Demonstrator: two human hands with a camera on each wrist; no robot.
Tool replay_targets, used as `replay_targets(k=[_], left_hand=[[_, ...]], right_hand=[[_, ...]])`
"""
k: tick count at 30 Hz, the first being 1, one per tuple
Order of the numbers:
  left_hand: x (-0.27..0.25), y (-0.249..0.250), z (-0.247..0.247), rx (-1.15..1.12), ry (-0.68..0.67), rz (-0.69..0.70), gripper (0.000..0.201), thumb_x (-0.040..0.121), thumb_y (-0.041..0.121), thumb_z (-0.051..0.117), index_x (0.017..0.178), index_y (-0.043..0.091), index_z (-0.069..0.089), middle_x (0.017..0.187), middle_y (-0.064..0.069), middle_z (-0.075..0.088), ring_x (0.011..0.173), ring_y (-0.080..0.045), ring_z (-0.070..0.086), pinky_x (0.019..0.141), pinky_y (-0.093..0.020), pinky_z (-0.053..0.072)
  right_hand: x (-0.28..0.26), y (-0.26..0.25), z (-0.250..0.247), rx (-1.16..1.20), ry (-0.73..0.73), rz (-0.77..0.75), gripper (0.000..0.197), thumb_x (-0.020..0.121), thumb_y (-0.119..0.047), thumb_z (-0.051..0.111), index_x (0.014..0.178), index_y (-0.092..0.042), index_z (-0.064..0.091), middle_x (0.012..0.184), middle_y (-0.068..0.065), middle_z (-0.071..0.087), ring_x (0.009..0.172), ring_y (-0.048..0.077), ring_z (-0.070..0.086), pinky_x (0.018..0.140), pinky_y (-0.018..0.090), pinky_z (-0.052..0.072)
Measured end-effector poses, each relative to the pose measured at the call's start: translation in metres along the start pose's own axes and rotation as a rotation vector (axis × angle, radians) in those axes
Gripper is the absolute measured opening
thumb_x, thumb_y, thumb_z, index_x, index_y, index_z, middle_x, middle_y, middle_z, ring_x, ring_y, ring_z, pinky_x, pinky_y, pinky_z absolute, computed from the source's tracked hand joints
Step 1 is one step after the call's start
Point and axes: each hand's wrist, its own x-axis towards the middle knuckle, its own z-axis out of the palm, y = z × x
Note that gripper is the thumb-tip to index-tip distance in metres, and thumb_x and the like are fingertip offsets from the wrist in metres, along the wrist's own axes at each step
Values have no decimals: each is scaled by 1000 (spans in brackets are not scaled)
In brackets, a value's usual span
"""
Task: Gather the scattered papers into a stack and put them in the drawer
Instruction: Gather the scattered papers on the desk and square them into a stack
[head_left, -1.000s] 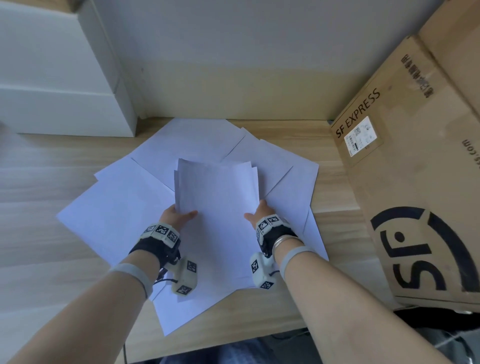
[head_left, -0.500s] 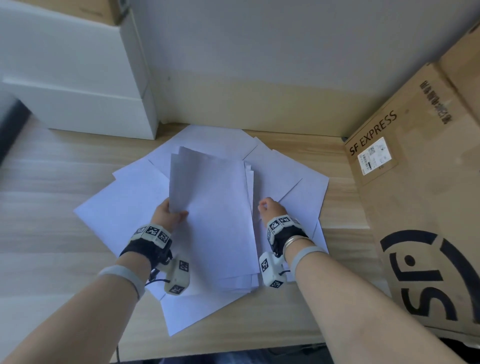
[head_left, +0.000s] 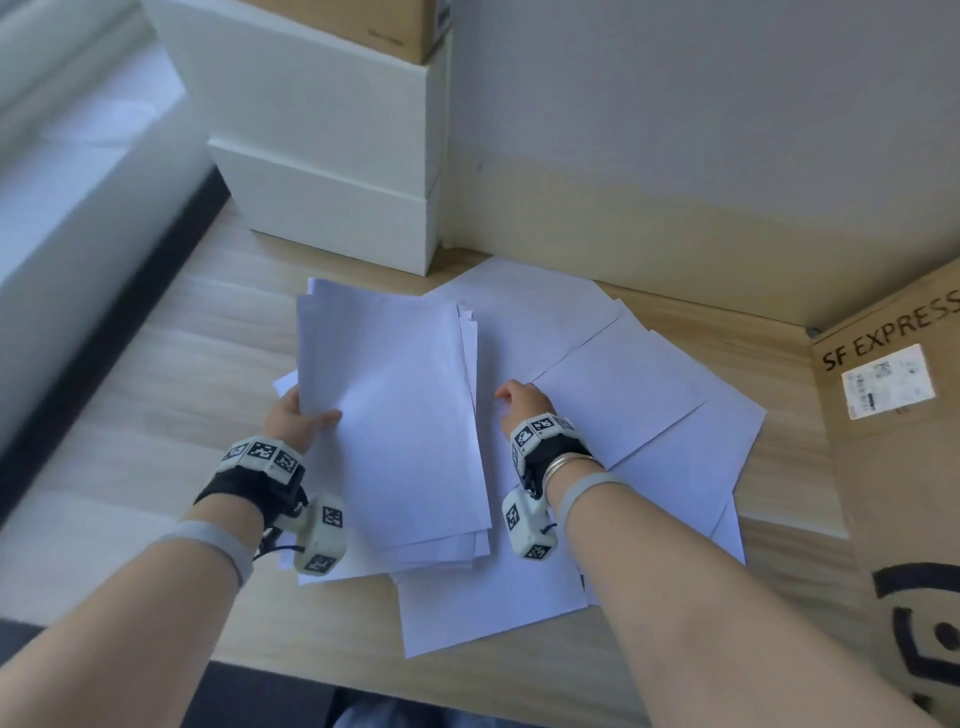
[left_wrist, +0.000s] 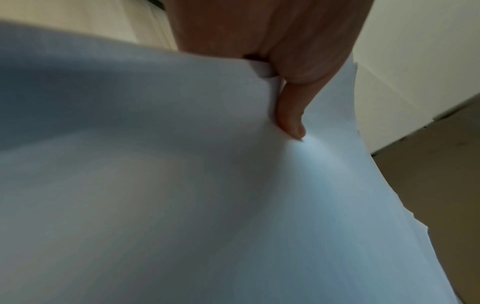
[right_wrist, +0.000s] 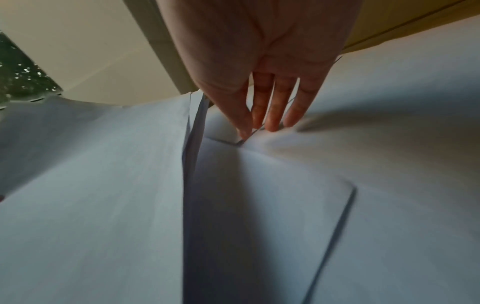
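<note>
A loose stack of white papers (head_left: 395, 415) is raised off the desk, its left edge pinched by my left hand (head_left: 301, 413), thumb on top. In the left wrist view the thumb (left_wrist: 291, 117) presses on the stack of papers (left_wrist: 182, 185). Several more white sheets (head_left: 623, 395) lie fanned out on the wooden desk (head_left: 171, 364) to the right and below. My right hand (head_left: 519, 397) rests with straight fingers (right_wrist: 275, 111) on the scattered sheets (right_wrist: 389, 144), fingertips at a sheet's corner, just right of the stack. A white drawer unit (head_left: 332, 156) stands at the back left, drawers closed.
A large cardboard box (head_left: 904, 467) marked SF EXPRESS blocks the right side of the desk. Another cardboard box (head_left: 374, 26) sits on the drawer unit. The wall (head_left: 675, 130) runs behind the papers. The desk's front edge (head_left: 363, 686) is close to me.
My right hand let go of the stack and came down onto the sheets on the desk. My left hand carried the stack leftward. The view swung towards the drawer unit.
</note>
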Motion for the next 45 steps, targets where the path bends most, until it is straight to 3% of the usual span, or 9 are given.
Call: replay_targets(k=[8,15,18,22,25,28,37,43,45], left_hand=[[9,-18,-20,-1,-3,-68,47,83,-3,62,128,1,51,129,-23,58,117,-41,55,97,-47,43],[6,-9,-6,-33,-49,-71,47,84,-6,58,130,-2,49,131,-25,55,100,-25,53,87,-37,41],[6,-6,0,-30,-78,-59,48,84,-5,59,131,1,49,130,-24,56,99,-23,52,88,-37,41],[5,-2,10,-47,-112,-76,48,84,-2,61,130,5,50,129,-22,58,106,-35,58,93,-44,44],[6,0,20,-53,-133,-74,47,84,-1,62,129,6,51,128,-21,59,106,-35,59,98,-50,45],[4,4,29,-64,-152,-65,45,83,-2,62,127,3,52,128,-23,58,99,-29,56,97,-50,44],[-3,7,52,-4,-175,-64,47,84,-7,57,130,1,50,124,-18,59,97,-23,52,87,-38,43],[-7,9,61,36,-159,-73,50,85,-6,56,134,1,47,134,-23,54,118,-39,54,86,-37,40],[-7,9,63,48,-157,-64,48,86,-4,56,133,0,48,133,-21,54,111,-35,56,85,-35,39]], right_hand=[[-1,-22,29,-88,2,0,59,73,-17,71,126,-20,45,125,7,45,117,30,44,92,35,47],[-2,-12,26,59,-28,55,57,80,-15,66,130,-18,40,113,10,58,109,32,59,86,33,48],[-1,5,16,147,11,133,45,86,-18,63,130,-10,52,127,12,59,118,30,56,95,31,46],[-1,37,-9,221,141,188,18,91,-14,54,101,-2,61,99,11,62,91,30,56,79,28,45],[-6,61,-30,252,247,238,22,90,-9,50,103,2,64,106,24,67,98,39,60,77,34,49],[-13,85,-48,252,342,300,22,90,-6,46,101,6,62,104,29,65,81,33,54,67,29,41],[-30,140,-104,294,523,441,16,93,-2,41,81,-3,52,87,15,51,78,24,42,70,24,31],[-38,123,-93,282,399,352,27,92,-5,47,114,-1,63,112,20,66,94,31,60,76,27,42],[-37,108,-72,242,296,315,27,91,-6,49,114,-2,62,115,19,66,104,34,61,84,31,47]])
